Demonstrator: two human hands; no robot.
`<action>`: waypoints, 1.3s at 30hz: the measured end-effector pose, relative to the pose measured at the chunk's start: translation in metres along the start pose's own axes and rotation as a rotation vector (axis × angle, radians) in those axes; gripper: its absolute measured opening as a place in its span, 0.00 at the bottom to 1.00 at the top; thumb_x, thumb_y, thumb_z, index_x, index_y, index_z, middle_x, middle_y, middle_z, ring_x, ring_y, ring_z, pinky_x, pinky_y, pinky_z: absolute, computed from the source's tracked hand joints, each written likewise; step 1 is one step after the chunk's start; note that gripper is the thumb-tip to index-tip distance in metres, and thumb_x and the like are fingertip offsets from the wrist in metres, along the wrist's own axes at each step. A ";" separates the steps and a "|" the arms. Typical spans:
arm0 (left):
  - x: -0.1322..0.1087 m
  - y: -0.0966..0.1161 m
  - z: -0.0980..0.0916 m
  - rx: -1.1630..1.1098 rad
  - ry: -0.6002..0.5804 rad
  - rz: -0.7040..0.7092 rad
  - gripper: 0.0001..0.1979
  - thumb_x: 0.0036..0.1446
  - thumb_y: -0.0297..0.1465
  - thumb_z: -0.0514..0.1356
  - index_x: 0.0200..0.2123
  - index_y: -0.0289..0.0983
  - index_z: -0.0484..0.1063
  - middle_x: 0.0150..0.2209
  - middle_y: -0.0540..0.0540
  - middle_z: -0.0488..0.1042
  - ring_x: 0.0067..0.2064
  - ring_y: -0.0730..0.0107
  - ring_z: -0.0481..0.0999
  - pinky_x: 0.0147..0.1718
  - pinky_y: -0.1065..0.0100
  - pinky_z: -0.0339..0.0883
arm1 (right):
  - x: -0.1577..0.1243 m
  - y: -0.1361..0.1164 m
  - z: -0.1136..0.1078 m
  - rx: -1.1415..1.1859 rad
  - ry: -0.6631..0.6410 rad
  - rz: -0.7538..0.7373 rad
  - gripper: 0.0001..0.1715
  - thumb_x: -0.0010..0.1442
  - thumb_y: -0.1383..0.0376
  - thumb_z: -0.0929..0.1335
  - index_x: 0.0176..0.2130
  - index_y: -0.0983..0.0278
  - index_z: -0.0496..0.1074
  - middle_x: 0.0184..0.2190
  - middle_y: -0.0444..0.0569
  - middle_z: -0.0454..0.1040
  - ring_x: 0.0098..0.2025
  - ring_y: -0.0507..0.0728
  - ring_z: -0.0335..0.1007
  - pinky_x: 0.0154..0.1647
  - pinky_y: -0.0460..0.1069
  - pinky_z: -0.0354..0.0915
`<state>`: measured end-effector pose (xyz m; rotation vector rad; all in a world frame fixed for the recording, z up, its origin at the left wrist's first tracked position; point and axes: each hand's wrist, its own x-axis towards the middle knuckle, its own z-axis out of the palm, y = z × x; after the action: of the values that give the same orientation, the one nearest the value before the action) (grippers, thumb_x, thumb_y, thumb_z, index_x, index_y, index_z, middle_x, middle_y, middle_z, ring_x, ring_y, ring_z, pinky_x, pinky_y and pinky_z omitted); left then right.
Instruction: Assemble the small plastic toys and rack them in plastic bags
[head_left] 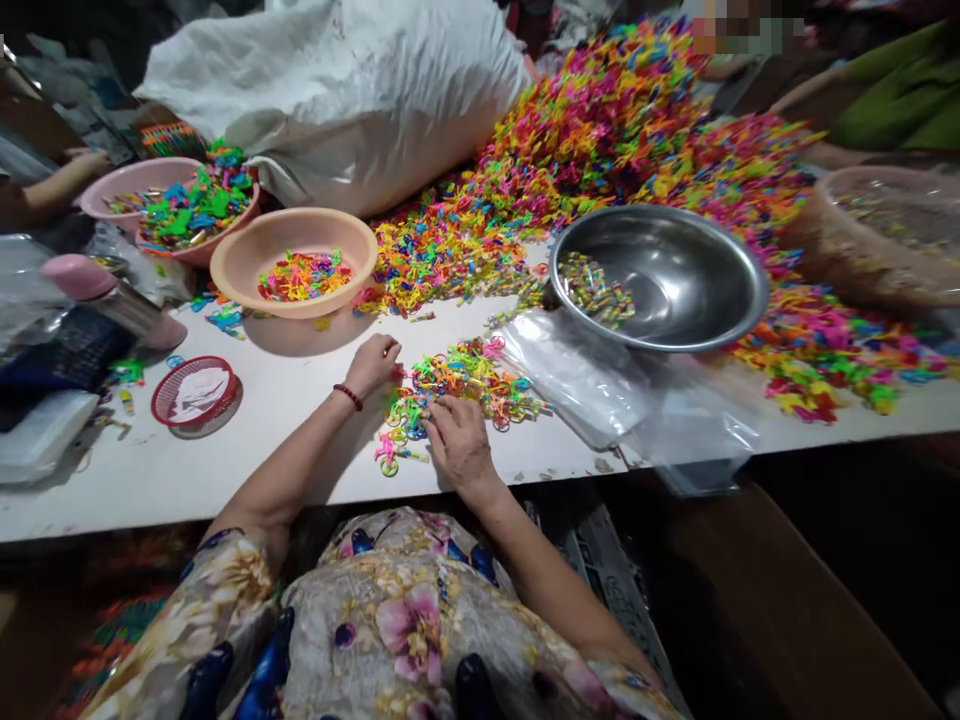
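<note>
A small heap of colourful plastic ring pieces (469,380) lies near the front edge of the white table (247,450). My left hand (373,362), with a red bead bracelet at the wrist, rests at the heap's left side, fingers curled on a small piece I cannot make out. My right hand (459,442) lies palm down on the heap's near side, fingers pressed onto the pieces. A stack of clear plastic bags (592,385) lies just right of the heap.
A steel bowl (679,275) holds a few pieces. A peach bowl (294,262) and a pink bowl (176,205) hold more. A huge colourful pile (630,140) and a white sack (337,90) fill the back. Another person's hand (79,170) is at far left. A red basket lid (196,392) lies left.
</note>
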<state>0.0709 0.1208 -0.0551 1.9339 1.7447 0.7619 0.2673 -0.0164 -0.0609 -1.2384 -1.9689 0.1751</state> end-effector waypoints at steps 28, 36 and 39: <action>-0.043 -0.041 -0.025 -1.124 0.333 -0.257 0.20 0.42 0.36 0.72 0.38 0.37 0.71 0.39 0.47 0.77 0.36 0.72 0.77 0.35 0.71 0.71 | 0.218 0.098 0.065 -0.423 -0.678 0.120 0.13 0.61 0.71 0.67 0.44 0.70 0.78 0.44 0.61 0.78 0.45 0.61 0.72 0.45 0.48 0.64; -0.082 -0.038 -0.034 -1.268 0.277 -0.407 0.33 0.42 0.27 0.72 0.50 0.41 0.62 0.37 0.50 0.77 0.33 0.68 0.80 0.32 0.66 0.75 | 0.205 0.093 0.079 -0.518 -0.755 0.153 0.24 0.50 0.69 0.75 0.48 0.72 0.76 0.47 0.64 0.76 0.48 0.65 0.72 0.46 0.49 0.65; -0.081 -0.040 -0.032 -1.328 0.242 -0.438 0.31 0.39 0.27 0.72 0.48 0.37 0.66 0.35 0.48 0.77 0.32 0.68 0.79 0.31 0.67 0.74 | 0.199 0.090 0.072 -0.540 -0.745 0.184 0.27 0.45 0.69 0.77 0.45 0.74 0.76 0.49 0.68 0.73 0.50 0.68 0.70 0.47 0.51 0.65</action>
<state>0.0151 0.0439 -0.0656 0.5682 1.1101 1.4686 0.2396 0.2119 -0.0459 -1.9019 -2.6417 0.2277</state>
